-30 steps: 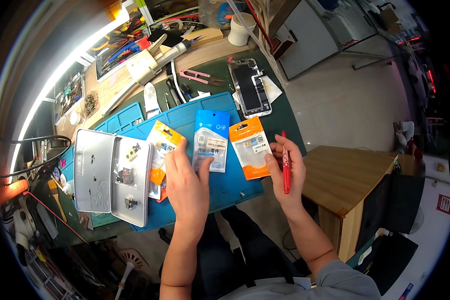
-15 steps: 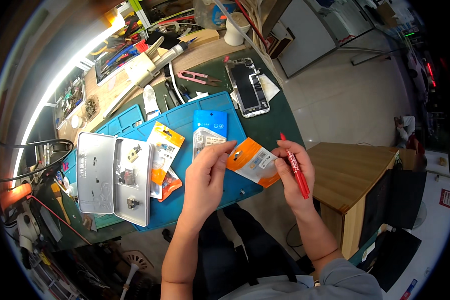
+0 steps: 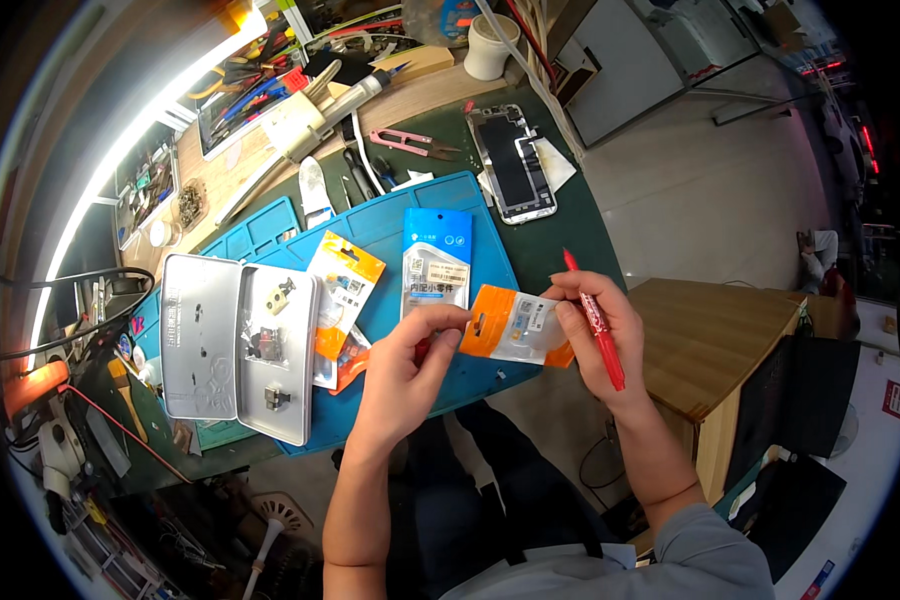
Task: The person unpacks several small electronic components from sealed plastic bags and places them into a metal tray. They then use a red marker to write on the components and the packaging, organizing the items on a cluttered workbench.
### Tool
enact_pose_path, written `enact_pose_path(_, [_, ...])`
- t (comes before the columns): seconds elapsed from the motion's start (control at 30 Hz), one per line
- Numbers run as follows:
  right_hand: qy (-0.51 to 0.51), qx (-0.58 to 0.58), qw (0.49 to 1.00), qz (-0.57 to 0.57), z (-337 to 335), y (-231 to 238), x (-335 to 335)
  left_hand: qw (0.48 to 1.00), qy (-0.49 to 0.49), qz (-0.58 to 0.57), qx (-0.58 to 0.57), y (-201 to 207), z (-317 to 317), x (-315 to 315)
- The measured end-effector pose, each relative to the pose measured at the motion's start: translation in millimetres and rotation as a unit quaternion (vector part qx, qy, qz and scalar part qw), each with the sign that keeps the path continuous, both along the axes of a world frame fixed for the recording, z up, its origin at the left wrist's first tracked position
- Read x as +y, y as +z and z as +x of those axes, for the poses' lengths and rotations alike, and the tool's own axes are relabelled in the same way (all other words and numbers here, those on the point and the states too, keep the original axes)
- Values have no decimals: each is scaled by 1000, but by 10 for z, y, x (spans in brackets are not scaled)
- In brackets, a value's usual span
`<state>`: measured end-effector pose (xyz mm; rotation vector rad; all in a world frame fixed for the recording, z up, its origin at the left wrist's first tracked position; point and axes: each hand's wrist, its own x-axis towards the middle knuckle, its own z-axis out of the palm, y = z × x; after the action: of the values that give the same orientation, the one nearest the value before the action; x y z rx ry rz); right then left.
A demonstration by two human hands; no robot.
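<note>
My right hand (image 3: 624,325) is closed on a small orange-and-white zip packet (image 3: 519,325) and a red marker pen (image 3: 604,345). The pen stands slanted across the fingers, its narrow red tip pointing up. Thumb and fingers pinch the packet's right end. At the packet's left end, my left hand (image 3: 395,380) is curled with thumb and forefinger close together. A small red thing (image 3: 423,349) shows inside the left fingers, mostly hidden. Behind the hands, a blue-and-white packet (image 3: 437,262) lies on the blue work mat (image 3: 370,225).
An open metal tin (image 3: 303,375) with small parts sits at the left, beside other orange packets (image 3: 342,290). Farther back lie a phone screen assembly (image 3: 515,170), pink snips (image 3: 410,140) and a soldering-type tool (image 3: 330,110). A wooden cabinet (image 3: 715,330) stands right.
The packet in my right hand has turned to lie more level. The red thing in my left hand has come into sight. The whole view has shifted slightly.
</note>
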<state>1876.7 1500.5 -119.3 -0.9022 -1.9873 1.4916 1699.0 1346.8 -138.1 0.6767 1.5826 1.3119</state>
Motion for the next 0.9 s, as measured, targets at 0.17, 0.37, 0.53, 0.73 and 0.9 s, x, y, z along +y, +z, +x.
enact_pose_path(0.17, [27,-16,999,23,-43,65,35,999,17,30,32,-82,27,-34])
enact_pose_path(0.37, [47,-37,998,37,-61,106,69,998,-41,-1,56,11,-36,-56])
enact_pose_path(0.53, [57,-39,997,19,-89,139,66,993,-74,-61,74,6,-17,-52])
enact_pose_path(0.73, [60,-29,998,15,-81,147,81,991,-60,-31,117,-23,36,-22])
enact_pose_path(0.9, [94,-40,993,51,-72,152,112,990,-50,-56,117,-28,33,-37])
